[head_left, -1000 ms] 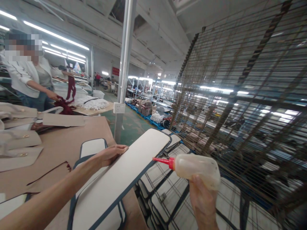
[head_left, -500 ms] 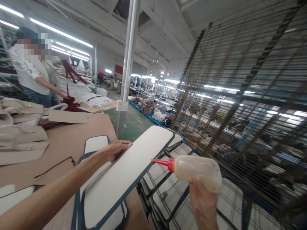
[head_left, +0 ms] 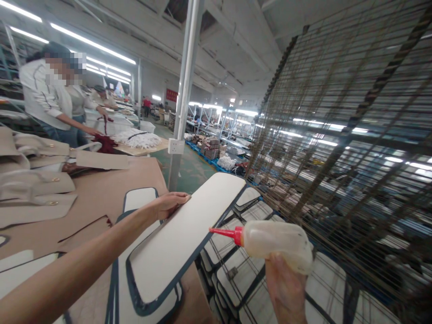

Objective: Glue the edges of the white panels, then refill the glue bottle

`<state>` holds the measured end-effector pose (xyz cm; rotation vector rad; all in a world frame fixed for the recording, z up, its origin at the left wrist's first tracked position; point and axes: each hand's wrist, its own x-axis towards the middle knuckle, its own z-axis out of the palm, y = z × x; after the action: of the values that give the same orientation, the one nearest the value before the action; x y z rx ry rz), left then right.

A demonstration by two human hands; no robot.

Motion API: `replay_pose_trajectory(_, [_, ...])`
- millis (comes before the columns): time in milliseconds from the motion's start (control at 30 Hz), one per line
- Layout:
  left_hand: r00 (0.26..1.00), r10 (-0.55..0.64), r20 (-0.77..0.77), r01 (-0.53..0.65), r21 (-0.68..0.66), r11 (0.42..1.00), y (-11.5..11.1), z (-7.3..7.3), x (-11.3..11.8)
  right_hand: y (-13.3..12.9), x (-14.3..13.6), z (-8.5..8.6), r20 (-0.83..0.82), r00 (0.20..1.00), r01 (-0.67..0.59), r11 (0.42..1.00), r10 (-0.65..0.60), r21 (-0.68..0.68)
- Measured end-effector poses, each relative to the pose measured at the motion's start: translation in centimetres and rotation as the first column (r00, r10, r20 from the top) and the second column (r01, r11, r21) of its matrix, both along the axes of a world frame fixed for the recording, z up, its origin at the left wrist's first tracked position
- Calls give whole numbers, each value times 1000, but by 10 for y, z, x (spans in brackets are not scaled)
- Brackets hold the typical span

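A long white panel [head_left: 189, 234] with rounded corners and a dark blue border is tilted over similar panels at the table's edge. My left hand [head_left: 173, 203] grips its left long edge, thumb on the white face. In my right hand [head_left: 285, 281] is a cloudy squeeze bottle [head_left: 276, 243] with a red nozzle, lying nearly level. The nozzle's tip touches or nearly touches the panel's right edge, around mid-length. My right fingers are mostly hidden behind the bottle.
Beige pieces [head_left: 37, 180] lie on the brown table [head_left: 141, 171] at left. A wire rack [head_left: 337, 112] with more bordered panels [head_left: 232, 270] stands at right. Behind the table are a metal post [head_left: 185, 90] and a person [head_left: 50, 99] handling dark red strips.
The nozzle's tip has shifted down along the panel's right edge. The panel's near end has moved right and up in view. The person's dark red strips have been lowered.
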<state>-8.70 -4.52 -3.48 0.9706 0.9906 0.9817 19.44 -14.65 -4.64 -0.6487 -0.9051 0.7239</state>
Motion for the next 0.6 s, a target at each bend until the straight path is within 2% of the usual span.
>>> replay_pose_trajectory(200, [1000, 20, -6, -21, -9, 1000, 2, 6, 2, 1, 1, -4, -5, 999, -34, 999, 34, -15])
replay_pose_trajectory(400, [999, 35, -11, -35, -6, 999, 7, 5, -1, 0, -1, -4, 11, 998, -69, 998, 69, -4])
replay_pose_trajectory(600, [998, 61, -22, -61, 7, 998, 10, 2, -3, -13, -10, -22, 80, 961, -262, 963, 266, -64])
